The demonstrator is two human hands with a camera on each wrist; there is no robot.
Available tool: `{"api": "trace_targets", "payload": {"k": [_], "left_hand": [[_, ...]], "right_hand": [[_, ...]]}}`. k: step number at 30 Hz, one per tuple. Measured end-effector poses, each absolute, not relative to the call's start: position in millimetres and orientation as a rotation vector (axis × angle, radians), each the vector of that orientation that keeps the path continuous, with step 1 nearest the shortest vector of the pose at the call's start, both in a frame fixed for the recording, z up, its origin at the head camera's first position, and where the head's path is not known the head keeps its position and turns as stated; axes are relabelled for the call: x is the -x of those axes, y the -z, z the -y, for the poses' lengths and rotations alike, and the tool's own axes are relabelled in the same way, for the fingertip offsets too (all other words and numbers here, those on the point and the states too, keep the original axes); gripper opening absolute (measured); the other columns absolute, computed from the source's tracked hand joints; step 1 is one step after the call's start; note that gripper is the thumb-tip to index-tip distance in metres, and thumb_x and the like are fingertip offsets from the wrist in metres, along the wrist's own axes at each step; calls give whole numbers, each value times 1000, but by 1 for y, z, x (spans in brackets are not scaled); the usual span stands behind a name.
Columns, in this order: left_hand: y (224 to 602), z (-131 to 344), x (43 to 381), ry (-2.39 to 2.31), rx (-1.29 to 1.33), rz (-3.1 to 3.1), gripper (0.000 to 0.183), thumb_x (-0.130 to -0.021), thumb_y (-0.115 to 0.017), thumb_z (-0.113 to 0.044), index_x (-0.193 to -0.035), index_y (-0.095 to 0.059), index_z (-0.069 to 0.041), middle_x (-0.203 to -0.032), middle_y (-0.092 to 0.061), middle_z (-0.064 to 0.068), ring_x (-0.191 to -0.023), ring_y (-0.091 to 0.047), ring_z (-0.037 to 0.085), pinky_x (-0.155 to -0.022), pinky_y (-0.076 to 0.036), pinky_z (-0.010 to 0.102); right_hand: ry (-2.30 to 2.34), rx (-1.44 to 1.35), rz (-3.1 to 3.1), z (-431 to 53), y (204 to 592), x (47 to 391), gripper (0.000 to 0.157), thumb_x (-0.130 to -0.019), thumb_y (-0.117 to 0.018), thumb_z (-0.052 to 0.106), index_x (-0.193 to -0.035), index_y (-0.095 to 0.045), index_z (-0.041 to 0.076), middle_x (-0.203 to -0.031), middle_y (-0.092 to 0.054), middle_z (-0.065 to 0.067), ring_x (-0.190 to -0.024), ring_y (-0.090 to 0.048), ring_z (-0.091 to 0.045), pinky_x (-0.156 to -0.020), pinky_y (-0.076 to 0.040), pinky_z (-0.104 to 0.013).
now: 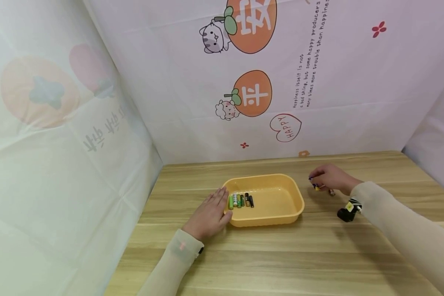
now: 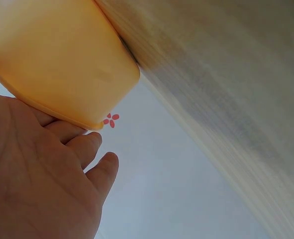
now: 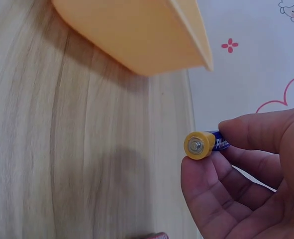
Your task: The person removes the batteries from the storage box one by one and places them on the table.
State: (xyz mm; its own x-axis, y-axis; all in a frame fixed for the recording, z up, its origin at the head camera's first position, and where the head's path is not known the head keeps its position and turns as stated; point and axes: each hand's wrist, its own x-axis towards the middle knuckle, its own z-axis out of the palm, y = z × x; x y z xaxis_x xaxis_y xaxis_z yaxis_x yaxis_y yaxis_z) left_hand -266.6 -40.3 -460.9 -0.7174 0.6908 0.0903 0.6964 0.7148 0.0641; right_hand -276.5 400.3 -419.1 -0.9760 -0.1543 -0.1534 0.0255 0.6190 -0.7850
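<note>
Right hand (image 1: 330, 177) pinches a blue-and-yellow battery (image 3: 205, 144) beside the yellow tray (image 1: 279, 201)

The right arm reaches forward, thumb and fingertips gripping the battery, to the right of the tray and apart from it. The left hand (image 1: 208, 213) lies with fingers extended against the tray's left rim. The battery's label (image 3: 220, 142) seems to start "PH", the rest hidden; the cloth (image 1: 185, 127) behind reads "HAPPY".

So the left hand (image 1: 207, 216) is palm down, fingers stretched out, left forearm (image 1: 167, 265) angled forward. The right hand (image 1: 331, 176) is reaching further out, thumb and fingertips pinching, right forearm (image 1: 407, 230) slanting inward.
</note>
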Motion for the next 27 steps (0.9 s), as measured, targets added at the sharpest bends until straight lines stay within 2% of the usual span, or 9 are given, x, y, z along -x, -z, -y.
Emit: {"api": "trace_targets", "payload": {"k": [8, 19, 27], "left_hand": [[463, 41, 269, 138, 1154, 2842, 67, -105, -29, -42, -155, -13, -2, -161, -8, 11, -147, -6, 24, -117, -11, 40], [461, 39, 266, 130, 1153, 2835, 67, -105, -29, -43, -155, -15, -1, -161, -10, 12, -147, -9, 25, -117, -14, 42], [460, 39, 265, 116, 1147, 2855, 68, -105, -29, -44, -155, -13, -2, -161, -8, 11, -147, -7, 24, -117, -12, 40]], "right_hand": [[1258, 101, -2654, -409, 418, 272, 42, -96, -58, 12, -127, -51, -16, -95, -64, -17, -75, -60, -23, -64, -55, -41], [1291, 49, -2645, -425, 424, 269, 45, -97, -57, 13, -129, -49, -17, -100, -63, -21, -84, -62, -24, -76, -56, -42], [1299, 23, -2666, -439, 430, 266, 45, -98, -56, 14, -129, -49, -17, -106, -62, -22, -86, -61, -22, -75, -57, -38]]}}
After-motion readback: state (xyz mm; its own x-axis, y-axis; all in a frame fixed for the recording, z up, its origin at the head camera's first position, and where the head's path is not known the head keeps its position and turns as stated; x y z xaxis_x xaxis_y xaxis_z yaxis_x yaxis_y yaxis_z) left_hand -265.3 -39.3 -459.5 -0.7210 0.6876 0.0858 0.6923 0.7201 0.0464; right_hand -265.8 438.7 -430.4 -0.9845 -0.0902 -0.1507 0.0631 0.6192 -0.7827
